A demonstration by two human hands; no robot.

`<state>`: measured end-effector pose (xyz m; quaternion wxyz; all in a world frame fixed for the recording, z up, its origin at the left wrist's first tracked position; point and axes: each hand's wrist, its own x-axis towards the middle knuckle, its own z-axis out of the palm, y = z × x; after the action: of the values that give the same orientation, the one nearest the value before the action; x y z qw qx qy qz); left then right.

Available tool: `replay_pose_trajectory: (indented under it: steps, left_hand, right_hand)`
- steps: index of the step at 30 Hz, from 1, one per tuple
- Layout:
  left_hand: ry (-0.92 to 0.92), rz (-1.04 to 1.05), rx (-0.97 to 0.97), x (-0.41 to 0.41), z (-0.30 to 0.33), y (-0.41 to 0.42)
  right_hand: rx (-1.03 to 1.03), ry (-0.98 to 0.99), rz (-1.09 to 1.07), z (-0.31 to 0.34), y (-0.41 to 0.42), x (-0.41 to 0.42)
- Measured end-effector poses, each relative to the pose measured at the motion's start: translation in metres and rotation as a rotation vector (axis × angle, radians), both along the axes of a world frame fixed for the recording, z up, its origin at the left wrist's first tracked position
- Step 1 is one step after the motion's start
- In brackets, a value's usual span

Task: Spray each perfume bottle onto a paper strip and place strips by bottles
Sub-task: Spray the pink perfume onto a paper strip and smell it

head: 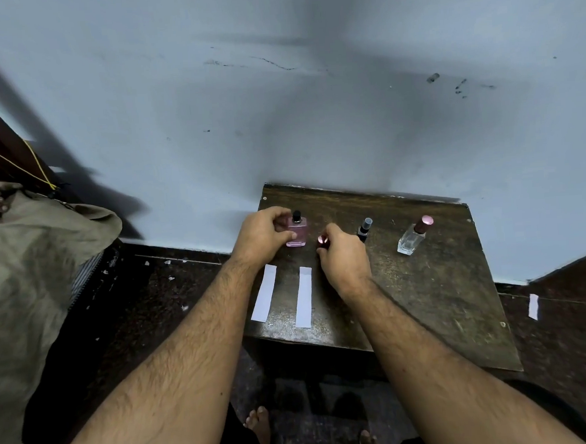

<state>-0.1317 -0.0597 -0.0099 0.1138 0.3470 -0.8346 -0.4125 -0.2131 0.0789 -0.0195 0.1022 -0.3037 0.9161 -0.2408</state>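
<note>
Pink bottle (296,233) gripped by left hand (263,235); strips (303,297) nearby.

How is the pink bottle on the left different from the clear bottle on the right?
The pink bottle holds pink liquid, while the clear bottle looks colourless. The pink bottle's black sprayer is bare, whereas the clear bottle has a pinkish cap on. The left hand grips the pink bottle; the clear bottle stands untouched. Both are squarish glass bottles upright on the wooden table.

Materials, tabletop
Worn dark wood table (436,292); matt white paper strips (303,297); clear, probably glass, bottle (410,241) far right.
</note>
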Motion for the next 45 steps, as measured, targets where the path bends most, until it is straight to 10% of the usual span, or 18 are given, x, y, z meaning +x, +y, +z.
replay_pose_trajectory:
  steps: [10, 18, 30, 45]
  left_hand:
    - [-0.071, 0.117, -0.063, 0.029, -0.01, 0.0]
    - [-0.11, 0.135, -0.075, 0.058, -0.02, 0.008]
    - [-0.18, -0.054, -0.145, 0.027, -0.026, 0.051]
    - [-0.047, 0.231, 0.134, 0.031, -0.013, 0.063]
  right_hand:
    - [-0.239, 0.038, 0.055, 0.015, -0.01, -0.006]
    - [0.033, -0.107, 0.21, 0.021, -0.039, -0.023]
    - [-0.582, -0.237, -0.11, 0.039, 0.013, -0.009]
    - [-0.752, -0.594, -0.099, 0.053, 0.049, -0.007]
